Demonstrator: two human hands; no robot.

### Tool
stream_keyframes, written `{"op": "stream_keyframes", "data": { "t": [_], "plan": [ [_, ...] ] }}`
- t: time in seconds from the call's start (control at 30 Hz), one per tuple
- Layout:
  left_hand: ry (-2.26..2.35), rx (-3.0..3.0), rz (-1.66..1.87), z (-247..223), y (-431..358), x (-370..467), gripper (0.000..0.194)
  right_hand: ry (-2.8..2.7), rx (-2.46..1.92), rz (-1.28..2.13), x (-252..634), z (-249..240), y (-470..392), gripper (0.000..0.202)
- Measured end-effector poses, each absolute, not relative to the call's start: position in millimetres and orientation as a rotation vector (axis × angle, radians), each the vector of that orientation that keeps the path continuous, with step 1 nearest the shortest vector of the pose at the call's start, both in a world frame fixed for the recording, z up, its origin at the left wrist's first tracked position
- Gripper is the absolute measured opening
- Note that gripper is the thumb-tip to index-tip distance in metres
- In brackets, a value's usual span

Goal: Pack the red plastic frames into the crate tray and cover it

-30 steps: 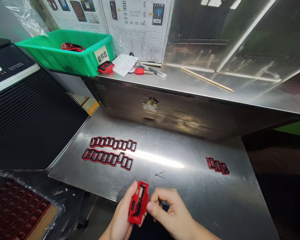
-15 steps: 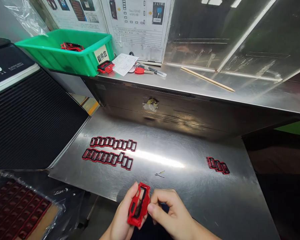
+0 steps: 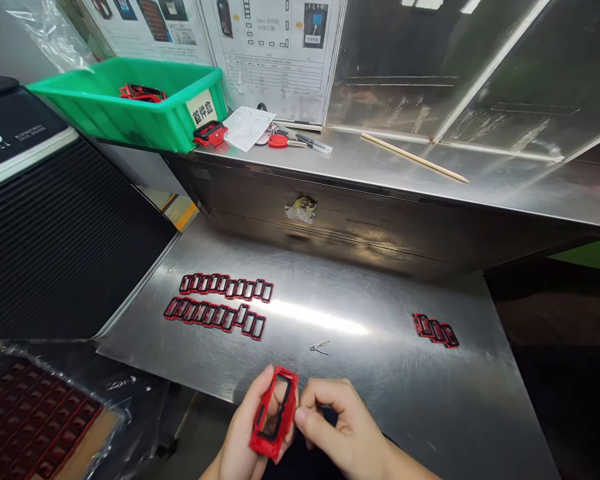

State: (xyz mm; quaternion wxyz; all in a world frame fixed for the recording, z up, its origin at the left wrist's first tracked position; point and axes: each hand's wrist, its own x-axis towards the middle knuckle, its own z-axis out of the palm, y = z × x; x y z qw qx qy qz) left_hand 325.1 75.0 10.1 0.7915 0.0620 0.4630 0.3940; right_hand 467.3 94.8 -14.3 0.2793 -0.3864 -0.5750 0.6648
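Frame point(image 3: 276, 445) sits in the left fingers point(image 3: 261, 388), near the tabletop point(image 3: 390, 373); the right fingers point(image 3: 330, 393) curl narrow beside it, grip unclear. Light pressure on its outer rim should avoid flexing.

At 11 o'clock, a pale label point(image 3: 201, 109) on the green bin point(image 3: 175, 127) is reading "首件盒". Near 12 o'clock, a printed sheet point(image 3: 265, 63) on the wall is showing "PCS" near its top, the characters around it blurring. Its finer print, the slip of paper point(image 3: 249, 128) and the black machine's panel point(image 3: 15, 123) are staying illegible.
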Motion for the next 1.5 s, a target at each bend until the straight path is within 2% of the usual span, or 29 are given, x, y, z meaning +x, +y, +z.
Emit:
{"op": "stream_keyframes", "data": {
  "t": [0.57,1.23,1.33,1.5],
  "plan": [
    [0.55,0.16,0.855,-13.2,74.0,324.2,0.058,-1.55,-1.108,1.777,467.2,-15.5,93.7,0.049],
    [0.524,0.142,0.844,-15.7,75.4,324.4,0.057,-1.532,-1.089,1.793,467.0,-15.6,93.0,0.05],
    [0.555,0.157,0.841,-13.2,77.0,325.8,0.058,-1.51,-1.102,1.716,468.4,-16.6,93.3,0.047],
    [0.647,0.153,0.832,-13.9,74.8,327.8,0.06,-1.479,-1.152,1.324,468.3,-11.9,97.9,0.031]
  ]
}}
